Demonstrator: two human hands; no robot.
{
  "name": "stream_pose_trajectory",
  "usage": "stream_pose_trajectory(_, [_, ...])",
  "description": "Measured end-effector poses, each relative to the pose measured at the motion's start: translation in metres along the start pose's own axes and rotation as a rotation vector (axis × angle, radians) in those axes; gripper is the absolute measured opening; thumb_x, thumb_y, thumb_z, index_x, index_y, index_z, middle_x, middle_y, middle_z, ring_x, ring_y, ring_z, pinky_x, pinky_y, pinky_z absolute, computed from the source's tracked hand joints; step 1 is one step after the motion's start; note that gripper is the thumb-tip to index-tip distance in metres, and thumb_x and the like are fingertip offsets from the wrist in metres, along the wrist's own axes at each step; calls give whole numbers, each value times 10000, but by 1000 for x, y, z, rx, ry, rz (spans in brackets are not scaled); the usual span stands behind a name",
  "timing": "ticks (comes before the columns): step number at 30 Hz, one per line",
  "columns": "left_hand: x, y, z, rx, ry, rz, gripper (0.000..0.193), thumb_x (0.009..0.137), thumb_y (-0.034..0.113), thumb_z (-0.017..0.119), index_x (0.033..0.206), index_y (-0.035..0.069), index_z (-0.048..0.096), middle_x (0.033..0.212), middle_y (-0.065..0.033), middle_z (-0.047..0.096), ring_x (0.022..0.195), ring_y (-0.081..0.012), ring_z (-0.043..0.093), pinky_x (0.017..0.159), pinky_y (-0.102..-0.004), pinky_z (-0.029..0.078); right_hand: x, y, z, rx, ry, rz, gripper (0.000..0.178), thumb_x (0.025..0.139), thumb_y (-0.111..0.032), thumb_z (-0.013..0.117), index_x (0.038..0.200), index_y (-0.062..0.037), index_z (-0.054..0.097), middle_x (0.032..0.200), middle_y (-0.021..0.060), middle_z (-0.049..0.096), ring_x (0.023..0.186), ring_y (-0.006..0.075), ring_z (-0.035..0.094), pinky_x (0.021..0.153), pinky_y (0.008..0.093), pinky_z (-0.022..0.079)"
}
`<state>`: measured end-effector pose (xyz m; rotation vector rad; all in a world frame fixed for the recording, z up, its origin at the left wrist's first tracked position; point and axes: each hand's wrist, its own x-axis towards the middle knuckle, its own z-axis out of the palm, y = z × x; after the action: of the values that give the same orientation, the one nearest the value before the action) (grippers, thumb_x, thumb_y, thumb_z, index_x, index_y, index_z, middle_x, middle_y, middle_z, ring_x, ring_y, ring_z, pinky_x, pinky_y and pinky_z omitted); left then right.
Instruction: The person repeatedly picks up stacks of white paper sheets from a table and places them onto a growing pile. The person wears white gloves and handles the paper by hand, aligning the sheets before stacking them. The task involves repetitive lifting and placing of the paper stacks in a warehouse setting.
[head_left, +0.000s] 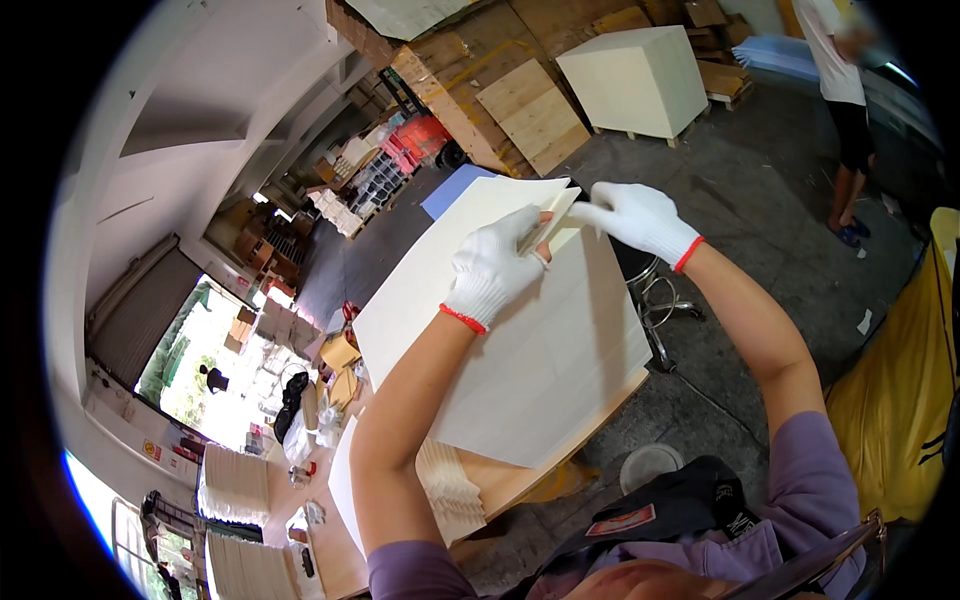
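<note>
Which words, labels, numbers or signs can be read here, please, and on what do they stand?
No text reads clearly.
Dark apron: red patch, print too small; white lettering, skewed and folded.
Yellow wall sign at left: too small.
Yellow sheeting at right: dark marks, unclear.
White sheets: no print visible.

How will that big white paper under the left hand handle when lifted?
The paper would probably flex: its edge looks bent up near the left hand. It seems fairly light, given its thin edges, and may sag, being so broad.
</note>
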<state>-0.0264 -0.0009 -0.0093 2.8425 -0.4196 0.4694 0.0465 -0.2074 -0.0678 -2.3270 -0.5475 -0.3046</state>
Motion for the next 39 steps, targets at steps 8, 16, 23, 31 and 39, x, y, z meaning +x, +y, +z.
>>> stream_pose_trajectory(8, [22,2,3,137,-61,-111,380,853,261,636,1228,209,667,1096,-132,720,1002,-303,687,845,-407,532,11,1,-2,-236,37,-233,538,883,-612,493,914,-112,690,829,141,699,763,340,673,657,447,501])
stream_pose_trajectory(16, [24,-12,7,5,-56,-48,378,898,295,623,1261,192,645,1119,-147,710,1023,-330,673,832,-409,519,29,-5,7,73,199,-396,455,978,-487,482,910,-62,630,780,147,630,744,295,635,675,398,482])
stream_pose_trajectory(23, [13,-18,3,-469,-123,-133,383,926,223,659,1297,135,629,1205,-130,694,1092,-233,651,921,-335,494,21,-9,29,514,205,-113,581,994,-560,388,908,-17,578,790,176,603,801,369,603,741,437,445])
stream_pose_trajectory(31, [12,-20,6,-465,-100,-107,454,870,242,745,1290,110,632,1172,-122,701,1038,-208,652,906,-329,497,20,-7,35,467,241,-83,580,1000,-573,358,942,-37,573,819,193,606,837,390,601,760,442,446])
stream_pose_trajectory(39, [9,-20,6,-514,2,-42,385,929,229,656,1301,132,631,1114,-118,703,962,-188,653,841,-309,511,10,-17,26,459,207,-59,588,1001,-587,378,960,-36,579,828,186,610,840,379,606,765,431,448])
